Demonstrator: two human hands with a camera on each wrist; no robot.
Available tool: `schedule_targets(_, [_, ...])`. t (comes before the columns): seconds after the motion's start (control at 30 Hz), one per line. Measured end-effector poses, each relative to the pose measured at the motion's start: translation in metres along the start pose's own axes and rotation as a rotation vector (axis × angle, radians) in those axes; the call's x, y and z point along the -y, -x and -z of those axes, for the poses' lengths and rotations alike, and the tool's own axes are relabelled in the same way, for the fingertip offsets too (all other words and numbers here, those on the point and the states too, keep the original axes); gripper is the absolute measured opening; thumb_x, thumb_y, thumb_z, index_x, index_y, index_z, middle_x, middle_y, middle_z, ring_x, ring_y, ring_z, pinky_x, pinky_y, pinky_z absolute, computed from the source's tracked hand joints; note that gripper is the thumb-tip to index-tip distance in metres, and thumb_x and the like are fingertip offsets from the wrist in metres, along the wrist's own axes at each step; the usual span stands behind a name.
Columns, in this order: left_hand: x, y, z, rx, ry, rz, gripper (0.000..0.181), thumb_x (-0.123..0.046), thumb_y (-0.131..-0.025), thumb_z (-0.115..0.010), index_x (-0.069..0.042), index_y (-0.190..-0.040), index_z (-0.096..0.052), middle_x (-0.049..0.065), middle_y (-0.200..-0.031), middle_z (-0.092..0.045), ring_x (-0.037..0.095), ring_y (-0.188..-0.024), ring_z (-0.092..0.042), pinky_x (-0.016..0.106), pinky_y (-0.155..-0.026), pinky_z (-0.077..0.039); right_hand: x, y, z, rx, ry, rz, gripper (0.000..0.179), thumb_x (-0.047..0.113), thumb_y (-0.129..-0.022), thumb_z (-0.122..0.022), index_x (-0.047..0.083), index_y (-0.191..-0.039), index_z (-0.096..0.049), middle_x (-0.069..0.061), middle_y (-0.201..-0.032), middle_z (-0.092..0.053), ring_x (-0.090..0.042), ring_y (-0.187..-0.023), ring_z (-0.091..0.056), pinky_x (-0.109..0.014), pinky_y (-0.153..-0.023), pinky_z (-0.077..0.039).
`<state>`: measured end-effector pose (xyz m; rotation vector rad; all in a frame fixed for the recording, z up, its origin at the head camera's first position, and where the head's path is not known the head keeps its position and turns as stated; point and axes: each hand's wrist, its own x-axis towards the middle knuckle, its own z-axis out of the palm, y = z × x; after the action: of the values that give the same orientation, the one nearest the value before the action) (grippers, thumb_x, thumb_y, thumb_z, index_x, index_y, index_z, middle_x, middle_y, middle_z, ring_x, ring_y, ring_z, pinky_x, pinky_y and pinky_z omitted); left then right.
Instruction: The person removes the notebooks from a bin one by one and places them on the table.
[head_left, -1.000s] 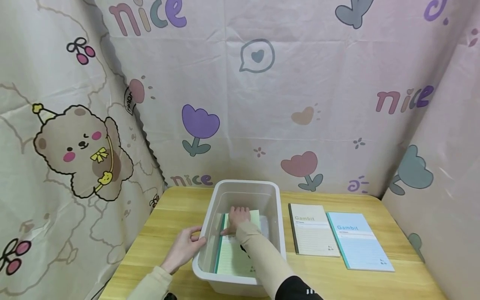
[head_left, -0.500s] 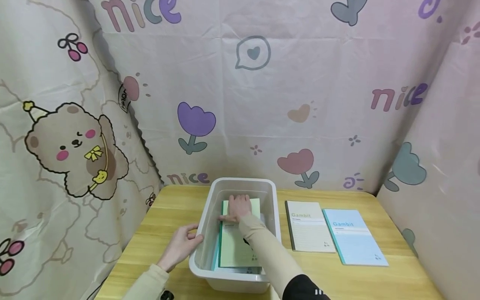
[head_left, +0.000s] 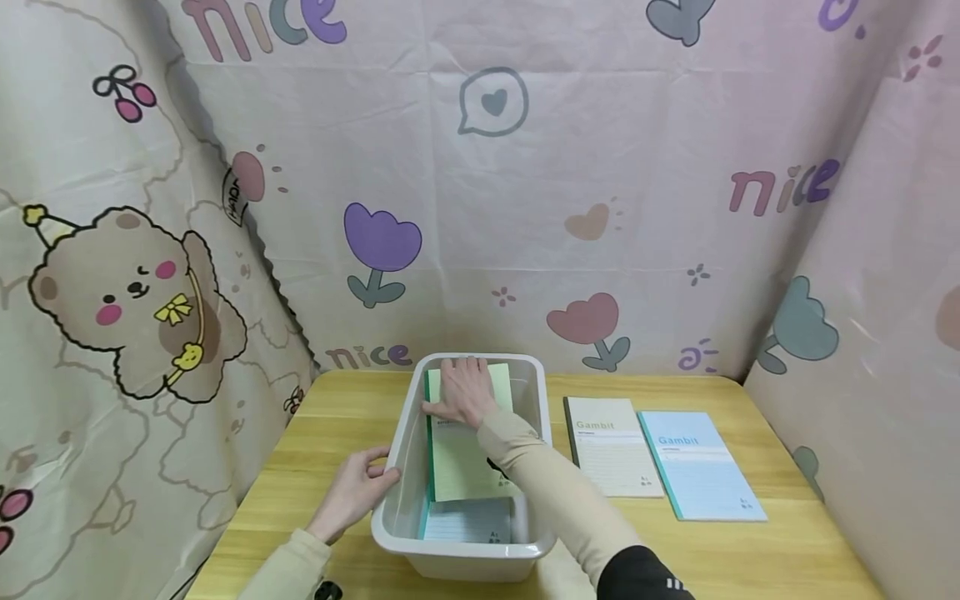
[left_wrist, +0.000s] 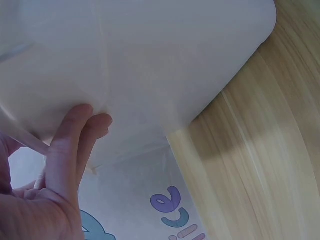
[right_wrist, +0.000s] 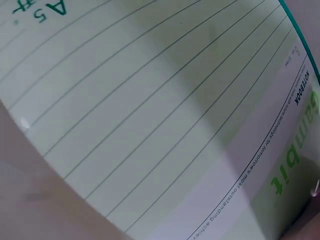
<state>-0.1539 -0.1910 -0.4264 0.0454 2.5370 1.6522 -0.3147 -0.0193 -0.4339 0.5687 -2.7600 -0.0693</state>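
A pale green notebook [head_left: 471, 462] with a teal spine slants up inside a light plastic bin [head_left: 472, 568]. My right hand [head_left: 467, 393] grips it near the top, fingers over the far edge and thumb at the spine side. Beneath it, a light blue notebook [head_left: 468, 523] lies on the bin's floor, partly covered. In the right wrist view the green notebook [right_wrist: 150, 110] fills the frame, its lined cover slightly bowed. My left hand [head_left: 352, 493] pinches the bin's left rim; the left wrist view shows its fingers [left_wrist: 67, 145] against the wall.
To the right of the bin, a cream notebook [head_left: 613, 450] with a dark spine and a blue notebook [head_left: 705, 471] lie side by side on the wooden table [head_left: 345, 417]. A printed curtain [head_left: 480, 208] hangs behind the table and along both sides.
The right hand has raised the green notebook and shifted it toward the bin's far end, uncovering the blue notebook below. The left hand stays on the rim. The head view has shifted slightly.
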Motion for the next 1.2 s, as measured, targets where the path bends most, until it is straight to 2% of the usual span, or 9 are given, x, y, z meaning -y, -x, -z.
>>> schedule_targets(0.1, [0.000,0.000,0.000,-0.010,-0.001,0.006,0.051,-0.004,-0.092,-0.060,0.017,-0.137,-0.048,0.038,-0.113,-0.068,0.044,-0.092,-0.075,0.042,-0.068,-0.067,-0.004,-0.003,0.021,-0.006,-0.019,0.007,0.065,0.076,-0.077,-0.060,0.016,-0.102,-0.058,-0.004,-0.092,-0.065,-0.021,-0.086,-0.058,-0.031,-0.075,-0.045])
schedule_targets(0.2, [0.000,0.000,0.000,-0.024,-0.003,0.022,0.050,-0.004,-0.092,-0.059,0.017,-0.136,-0.049,0.037,-0.113,-0.068,0.043,-0.092,-0.075,0.042,-0.068,-0.067,-0.009,-0.006,0.044,-0.024,-0.036,0.016,0.063,0.075,-0.078,-0.060,0.015,-0.098,-0.055,-0.003,-0.088,-0.061,-0.021,-0.083,-0.055,-0.031,-0.073,-0.043])
schedule_targets(0.47, [0.001,0.000,0.000,-0.042,-0.005,0.032,0.049,-0.003,-0.092,-0.060,0.015,-0.136,-0.050,0.036,-0.113,-0.069,0.042,-0.090,-0.075,0.043,-0.067,-0.067,-0.026,-0.008,0.106,-0.071,-0.078,0.031,0.064,0.075,-0.078,-0.062,0.014,-0.097,-0.053,-0.004,-0.091,-0.060,-0.023,-0.086,-0.055,-0.035,-0.080,-0.045])
schedule_targets(0.67, [0.000,0.000,0.001,-0.043,-0.010,0.036,0.048,-0.003,-0.092,-0.059,0.015,-0.136,-0.050,0.036,-0.113,-0.069,0.043,-0.091,-0.075,0.044,-0.068,-0.067,-0.039,-0.004,0.148,-0.105,-0.132,0.028,0.064,0.072,-0.077,-0.065,0.013,-0.098,-0.052,-0.004,-0.092,-0.057,-0.025,-0.091,-0.053,-0.037,-0.084,-0.042])
schedule_targets(0.83, [0.000,-0.001,-0.001,-0.041,-0.012,0.045,0.047,-0.003,-0.093,-0.059,0.015,-0.136,-0.051,0.036,-0.113,-0.069,0.042,-0.092,-0.075,0.044,-0.068,-0.067,-0.058,0.007,0.179,-0.118,-0.172,-0.006,0.063,0.069,-0.079,-0.065,0.012,-0.101,-0.050,-0.004,-0.093,-0.054,-0.026,-0.094,-0.050,-0.037,-0.087,-0.040])
schedule_targets(1.03, [0.000,-0.004,-0.002,-0.046,-0.030,0.058,0.048,-0.004,-0.093,-0.060,0.014,-0.136,-0.051,0.035,-0.113,-0.069,0.040,-0.092,-0.075,0.044,-0.068,-0.067,-0.096,0.028,0.198,-0.158,-0.188,-0.065,0.067,0.068,-0.079,-0.064,0.008,-0.104,-0.049,-0.008,-0.095,-0.053,-0.031,-0.096,-0.049,-0.042,-0.090,-0.040])
schedule_targets(1.2, [0.001,-0.004,-0.002,-0.047,-0.030,0.068,0.048,-0.005,-0.093,-0.060,0.014,-0.137,-0.051,0.035,-0.114,-0.069,0.040,-0.093,-0.075,0.043,-0.069,-0.067,-0.135,0.051,0.191,-0.191,-0.204,-0.104,0.064,0.065,-0.078,-0.067,0.007,-0.098,-0.048,-0.010,-0.090,-0.052,-0.032,-0.091,-0.049,-0.044,-0.087,-0.039])
